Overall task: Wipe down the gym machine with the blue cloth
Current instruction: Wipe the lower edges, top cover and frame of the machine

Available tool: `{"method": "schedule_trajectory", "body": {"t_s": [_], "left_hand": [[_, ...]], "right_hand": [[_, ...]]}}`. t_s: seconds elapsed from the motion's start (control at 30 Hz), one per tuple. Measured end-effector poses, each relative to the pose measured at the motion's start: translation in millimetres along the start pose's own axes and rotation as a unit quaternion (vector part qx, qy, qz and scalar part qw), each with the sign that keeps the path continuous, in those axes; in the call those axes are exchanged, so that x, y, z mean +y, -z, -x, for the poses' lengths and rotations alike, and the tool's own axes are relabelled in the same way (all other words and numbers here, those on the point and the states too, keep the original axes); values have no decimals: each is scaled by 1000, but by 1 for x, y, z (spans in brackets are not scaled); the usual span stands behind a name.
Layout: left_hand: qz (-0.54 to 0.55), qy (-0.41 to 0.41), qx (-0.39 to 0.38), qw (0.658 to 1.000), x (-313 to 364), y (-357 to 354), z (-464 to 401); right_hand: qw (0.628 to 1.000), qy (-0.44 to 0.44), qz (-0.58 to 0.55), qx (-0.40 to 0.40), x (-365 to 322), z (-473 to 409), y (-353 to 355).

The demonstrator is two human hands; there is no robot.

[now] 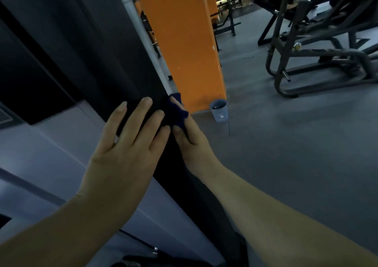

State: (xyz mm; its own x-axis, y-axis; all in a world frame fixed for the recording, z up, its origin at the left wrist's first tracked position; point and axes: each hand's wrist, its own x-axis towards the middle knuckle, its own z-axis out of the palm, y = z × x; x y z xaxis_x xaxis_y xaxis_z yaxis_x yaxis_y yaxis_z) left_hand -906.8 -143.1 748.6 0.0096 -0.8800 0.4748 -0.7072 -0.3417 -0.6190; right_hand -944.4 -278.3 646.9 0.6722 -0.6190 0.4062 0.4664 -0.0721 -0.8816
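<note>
The gym machine's dark upright frame runs diagonally from the upper left down to the bottom centre. My left hand lies flat on its face with the fingers straight and spread. Just to the right, my right hand grips the bunched dark blue cloth and presses it against the frame's right edge. The cloth covers most of my right fingers, and part of it is hidden behind the frame edge.
An orange pillar stands right behind the frame. A small grey bin sits on the floor at its foot. Another grey weight machine fills the upper right, with a person seated further back. Grey floor stretches to the right.
</note>
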Motion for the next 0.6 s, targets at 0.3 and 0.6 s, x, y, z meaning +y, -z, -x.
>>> {"method": "schedule_trajectory", "body": {"t_s": [0.3,0.6], "left_hand": [[-86,-81,-46,992,14,-13,22],[-50,-84,-49,994,21,-24,33]], "right_hand": [[998,-51,0,27,18,24,5],[953,-289,-51,80,60,61,21]]}}
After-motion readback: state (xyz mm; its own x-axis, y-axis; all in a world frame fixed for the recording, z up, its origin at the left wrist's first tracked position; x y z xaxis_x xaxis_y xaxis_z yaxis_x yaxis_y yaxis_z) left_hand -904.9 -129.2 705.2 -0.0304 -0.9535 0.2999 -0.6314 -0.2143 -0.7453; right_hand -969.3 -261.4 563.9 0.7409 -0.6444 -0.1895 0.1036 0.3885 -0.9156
